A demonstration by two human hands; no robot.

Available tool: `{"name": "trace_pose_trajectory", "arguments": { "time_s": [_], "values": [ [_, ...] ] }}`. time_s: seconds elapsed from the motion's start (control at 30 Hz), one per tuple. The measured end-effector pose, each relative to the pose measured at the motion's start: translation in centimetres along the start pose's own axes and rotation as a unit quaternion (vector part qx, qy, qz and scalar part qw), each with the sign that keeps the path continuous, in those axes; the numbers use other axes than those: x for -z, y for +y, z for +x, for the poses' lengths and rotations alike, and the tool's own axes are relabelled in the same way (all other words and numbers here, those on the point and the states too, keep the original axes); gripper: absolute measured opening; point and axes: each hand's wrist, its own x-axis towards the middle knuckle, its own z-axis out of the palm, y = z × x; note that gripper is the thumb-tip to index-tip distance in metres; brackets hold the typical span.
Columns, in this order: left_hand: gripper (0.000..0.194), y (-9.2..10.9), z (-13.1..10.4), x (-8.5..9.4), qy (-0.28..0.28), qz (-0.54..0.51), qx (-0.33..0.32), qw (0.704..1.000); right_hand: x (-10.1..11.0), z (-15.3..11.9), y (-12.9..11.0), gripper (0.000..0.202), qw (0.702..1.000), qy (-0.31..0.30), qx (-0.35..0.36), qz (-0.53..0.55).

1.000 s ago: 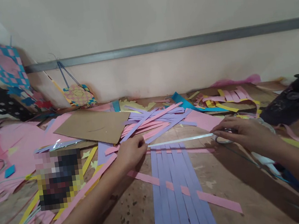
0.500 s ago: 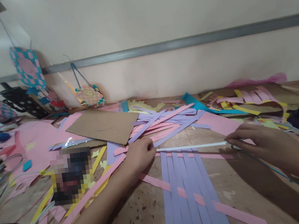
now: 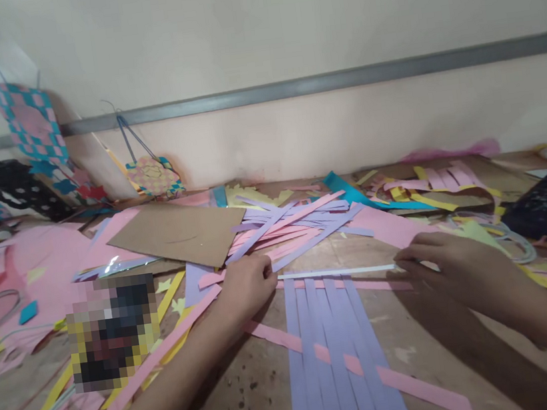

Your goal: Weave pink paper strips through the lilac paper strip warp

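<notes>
My left hand (image 3: 246,286) and right hand (image 3: 455,262) pinch the ends of a thin white strip (image 3: 335,272) across the purple strips (image 3: 329,345) at frame centre, fingertips hidden underneath, forearms cut off below.

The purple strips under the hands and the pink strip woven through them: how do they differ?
The purple strips are several, lying side by side and running toward the camera; the pink strip is single and crosses them slantwise. The purple strips lie flat, while the pink strip passes over and under them. Both are cut paper on the wooden table.
</notes>
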Motion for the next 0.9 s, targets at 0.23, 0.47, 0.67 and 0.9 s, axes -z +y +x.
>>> {"name": "trace_pose_trajectory", "arguments": {
  "time_s": [0.23, 0.47, 0.67, 0.9],
  "values": [
    [0.018, -0.1, 0.2, 0.0, 0.000, 0.017, 0.000, 1.000, -0.1, 0.1, -0.2, 0.039, 0.997, -0.018, 0.046, -0.060],
    [0.022, 0.2, 0.1, 0.1, -0.003, 0.028, 0.001, 1.000, -0.1, 0.1, -0.7, 0.032, 0.990, -0.010, 0.099, -0.104],
    [0.018, 0.3, 0.0, 0.3, 0.002, 0.034, 0.008, 0.999, -0.2, 0.1, -1.3, 0.027, 0.984, -0.008, 0.113, -0.138],
    [0.012, 0.8, -0.1, 0.2, 0.012, 0.053, -0.008, 0.999, -0.6, 0.3, -1.5, 0.024, 0.984, -0.014, 0.121, -0.128]
  ]
}}
